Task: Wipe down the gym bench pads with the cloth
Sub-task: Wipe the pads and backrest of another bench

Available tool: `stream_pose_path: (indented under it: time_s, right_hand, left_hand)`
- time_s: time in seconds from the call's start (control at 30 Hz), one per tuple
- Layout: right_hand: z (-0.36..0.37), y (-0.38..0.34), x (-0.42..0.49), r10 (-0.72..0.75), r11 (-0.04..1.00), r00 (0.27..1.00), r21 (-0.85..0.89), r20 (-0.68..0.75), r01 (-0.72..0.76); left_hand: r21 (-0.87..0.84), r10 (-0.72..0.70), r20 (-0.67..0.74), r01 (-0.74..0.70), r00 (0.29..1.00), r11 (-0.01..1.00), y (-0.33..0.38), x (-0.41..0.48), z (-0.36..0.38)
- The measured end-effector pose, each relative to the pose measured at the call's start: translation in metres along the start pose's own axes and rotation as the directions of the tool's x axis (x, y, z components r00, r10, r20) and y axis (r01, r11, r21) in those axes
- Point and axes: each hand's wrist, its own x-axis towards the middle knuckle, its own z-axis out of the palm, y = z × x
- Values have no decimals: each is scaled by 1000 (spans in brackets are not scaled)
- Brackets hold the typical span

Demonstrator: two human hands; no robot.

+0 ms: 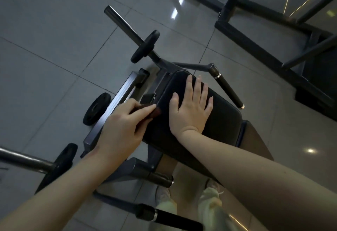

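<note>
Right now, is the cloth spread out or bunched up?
Bunched: the left hand grips the cloth against the pad, with only a small wad showing.

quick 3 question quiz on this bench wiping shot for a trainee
1. True or false: the right hand lies flat on top of the pad.
2. Which hand holds the cloth? A left, B right, C both.
3. Fill in: as the person sees it, the cloth is against the pad's ____ side.

Key: 1 true. 2 A, the left hand. 3 left.
</note>
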Motion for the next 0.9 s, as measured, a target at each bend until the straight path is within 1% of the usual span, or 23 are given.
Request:
stream_pose_path:
  time_s: [0.13, 0.27, 0.33, 0.4, 0.5, 0.7, 0.8, 0.87, 0.9]
  right_hand:
    - [0, 1, 0, 2, 1000, 1000, -15, -4, -2]
    - [1, 1, 0, -11, 999, 1000, -42, -3, 11]
    - [1, 1, 0, -17, 998, 1000, -60, -13, 16]
    - [1, 1, 1, -11, 999, 1000, -51, 0, 11]
    - [-1, 0, 0, -12, 999, 1000, -45, 17, 13]
    - [-2, 1, 1, -51, 994, 998, -94, 29, 53]
    - [-3, 3, 2, -97, 991, 994, -91, 57, 102]
    - [-7, 9, 1, -184, 977, 977, -89, 104, 193]
    - [-10, 15, 1, -269, 955, 954, -90, 134, 282]
  left_hand:
    - [50, -6, -18, 7, 1000, 999, 4, 10, 6]
    - [134, -4, -87, 16, 996, 991, 16, 70, 24]
    - [142, 1, -103, 14, 995, 990, 21, 91, 31]
    - [133, 4, -126, 12, 992, 991, 21, 92, 33]
    - [144, -3, -141, 24, 990, 989, 17, 66, 30]
    - [124, -132, -169, 154, 977, 980, 16, 1, 18]
    - [114, -225, -220, 254, 949, 961, 25, -19, 19]
    - [104, -292, -272, 329, 917, 938, 34, -27, 23]
    - [93, -327, -300, 368, 896, 925, 40, -32, 26]
